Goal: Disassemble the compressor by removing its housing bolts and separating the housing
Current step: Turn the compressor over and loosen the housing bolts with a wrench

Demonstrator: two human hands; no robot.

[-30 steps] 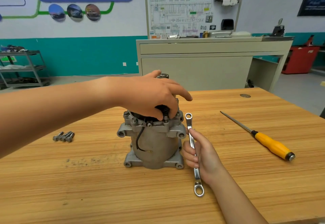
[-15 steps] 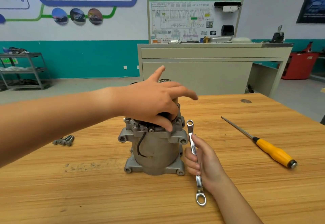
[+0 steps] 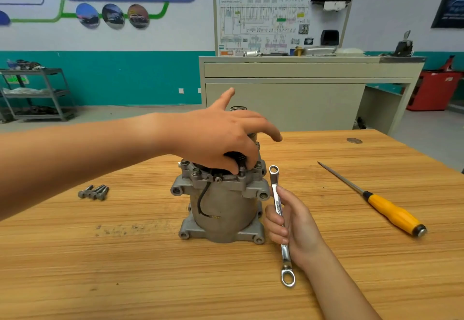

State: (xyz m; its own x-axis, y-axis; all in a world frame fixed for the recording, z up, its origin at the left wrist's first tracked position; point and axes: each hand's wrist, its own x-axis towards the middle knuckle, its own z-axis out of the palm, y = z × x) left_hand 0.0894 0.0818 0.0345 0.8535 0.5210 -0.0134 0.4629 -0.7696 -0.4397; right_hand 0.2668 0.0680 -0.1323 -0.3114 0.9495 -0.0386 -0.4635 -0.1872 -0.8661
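Observation:
The grey metal compressor [image 3: 221,214] stands upright in the middle of the wooden table [image 3: 125,269], with several bolts in its top flange. My left hand [image 3: 221,141] reaches over its top; the thumb and a curled finger pinch a housing bolt [image 3: 241,169] at the front right of the flange, the other fingers spread and the little finger raised. My right hand [image 3: 293,226] grips a double-ended ring spanner [image 3: 278,206] by its shaft, held nearly upright just right of the housing, upper ring level with the flange.
Several removed bolts [image 3: 94,191] lie together on the table to the left. A yellow-handled screwdriver [image 3: 386,209] lies at the right. Dark grit [image 3: 118,229] is scattered left of the compressor. A grey cabinet [image 3: 288,93] stands behind the table.
My left hand's fingers have shifted on the compressor's top and the little finger has lifted. The right hand still holds the spanner in the same place.

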